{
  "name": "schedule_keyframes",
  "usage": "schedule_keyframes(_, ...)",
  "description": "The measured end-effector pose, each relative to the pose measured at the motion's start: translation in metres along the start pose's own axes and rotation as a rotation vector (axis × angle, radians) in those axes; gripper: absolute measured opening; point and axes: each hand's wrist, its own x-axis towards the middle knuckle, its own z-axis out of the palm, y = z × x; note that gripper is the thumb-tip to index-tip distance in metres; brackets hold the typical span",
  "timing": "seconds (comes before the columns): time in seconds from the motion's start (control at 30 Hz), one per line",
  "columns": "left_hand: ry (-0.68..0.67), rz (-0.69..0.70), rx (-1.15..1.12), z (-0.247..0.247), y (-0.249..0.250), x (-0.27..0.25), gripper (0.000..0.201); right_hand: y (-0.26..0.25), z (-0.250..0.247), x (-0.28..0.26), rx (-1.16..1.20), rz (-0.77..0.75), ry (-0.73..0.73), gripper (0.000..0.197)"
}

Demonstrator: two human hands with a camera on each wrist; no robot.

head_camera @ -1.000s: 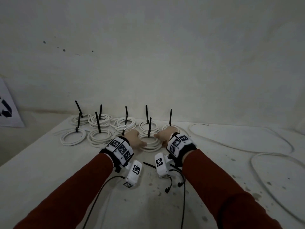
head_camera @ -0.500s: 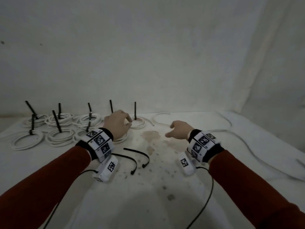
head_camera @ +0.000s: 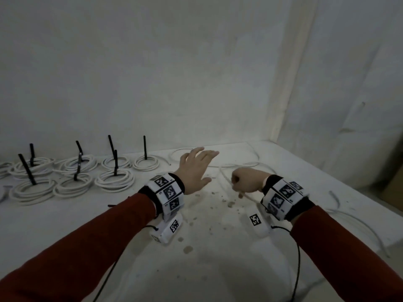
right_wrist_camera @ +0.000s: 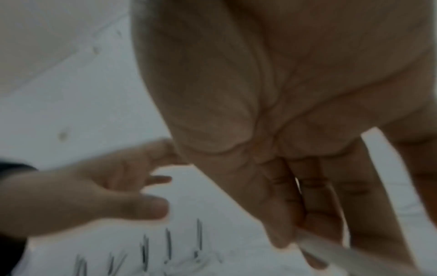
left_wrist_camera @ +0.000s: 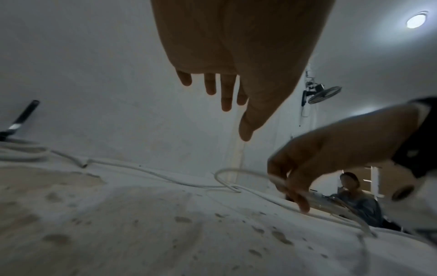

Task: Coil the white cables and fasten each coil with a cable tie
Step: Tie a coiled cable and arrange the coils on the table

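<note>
My right hand (head_camera: pixel 244 182) is curled round a loose white cable (head_camera: pixel 223 176) just above the table, right of centre. The left wrist view shows the right hand's fingers (left_wrist_camera: pixel 293 183) pinching that cable (left_wrist_camera: pixel 236 170), which loops back over the table. In the right wrist view the cable (right_wrist_camera: pixel 331 248) runs out under the curled fingers. My left hand (head_camera: pixel 196 164) hovers beside it, fingers spread and straight, holding nothing (left_wrist_camera: pixel 227 89). Several finished white coils (head_camera: pixel 114 180) with upright black cable ties (head_camera: pixel 115 162) lie at the left.
More loose white cable trails along the table's right side (head_camera: pixel 357 221) and near the back wall (head_camera: pixel 239 164). The stained white table (head_camera: pixel 207 269) meets walls at the back and right. A black tie end (head_camera: pixel 110 205) shows by my left sleeve. A person (left_wrist_camera: pixel 354 196) sits beyond the table.
Both hands left the coil at the left and moved right. My right hand closed on the loose cable; my left hand opened out. The view swung to the right.
</note>
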Motion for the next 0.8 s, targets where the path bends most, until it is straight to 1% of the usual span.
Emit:
schedule_keyframes(0.03,0.021,0.033,0.023,0.000,0.003,0.002,0.065,-0.005,-0.006,-0.008,0.105,-0.070,0.046,0.009)
schedule_keyframes(0.07,0.056,0.062,0.035,-0.002,0.005,0.004,0.058,-0.012,-0.013,-0.017,0.204,-0.155,0.098,0.007)
schedule_keyframes(0.13,0.159,0.095,0.013,-0.014,0.007,0.007,0.035,-0.026,-0.027,-0.032,0.323,-0.292,0.216,0.006)
schedule_keyframes(0.2,0.251,0.108,-0.040,-0.036,0.005,0.006,0.016,-0.037,-0.037,-0.042,0.388,-0.361,0.330,0.009)
schedule_keyframes(0.23,0.279,0.085,-0.094,-0.048,0.002,0.002,0.014,-0.041,-0.040,-0.045,0.435,-0.394,0.376,0.011)
schedule_keyframes(0.27,0.310,0.036,-0.148,-0.061,-0.003,-0.004,0.015,-0.043,-0.042,-0.047,0.478,-0.425,0.408,0.013)
schedule_keyframes(0.33,0.439,-0.048,-0.241,-0.085,-0.020,-0.017,0.020,-0.046,-0.044,-0.050,0.518,-0.478,0.450,0.020)
schedule_keyframes(0.37,0.501,-0.066,-0.274,-0.095,-0.031,-0.023,0.022,-0.046,-0.043,-0.050,0.534,-0.500,0.465,0.024)
schedule_keyframes(0.4,0.536,-0.067,-0.286,-0.105,-0.040,-0.030,0.023,-0.048,-0.041,-0.050,0.562,-0.523,0.473,0.028)
schedule_keyframes(0.47,0.542,-0.062,-0.260,-0.121,-0.053,-0.042,0.026,-0.052,-0.036,-0.048,0.622,-0.560,0.469,0.032)
schedule_keyframes(0.53,0.567,-0.086,-0.275,-0.134,-0.062,-0.052,0.028,-0.058,-0.032,-0.044,0.645,-0.561,0.462,0.035)
schedule_keyframes(0.6,0.628,-0.125,-0.343,-0.145,-0.067,-0.062,0.031,-0.062,-0.028,-0.039,0.668,-0.551,0.446,0.038)
schedule_keyframes(0.67,0.723,-0.184,-0.415,-0.158,-0.074,-0.071,0.034,-0.064,-0.023,-0.033,0.656,-0.530,0.436,0.042)
schedule_keyframes(0.77,0.904,-0.299,-0.522,-0.185,-0.087,-0.086,0.035,-0.058,-0.014,-0.026,0.531,-0.477,0.463,0.051)
schedule_keyframes(0.8,0.939,-0.336,-0.543,-0.193,-0.092,-0.092,0.034,-0.056,-0.012,-0.025,0.506,-0.468,0.466,0.053)
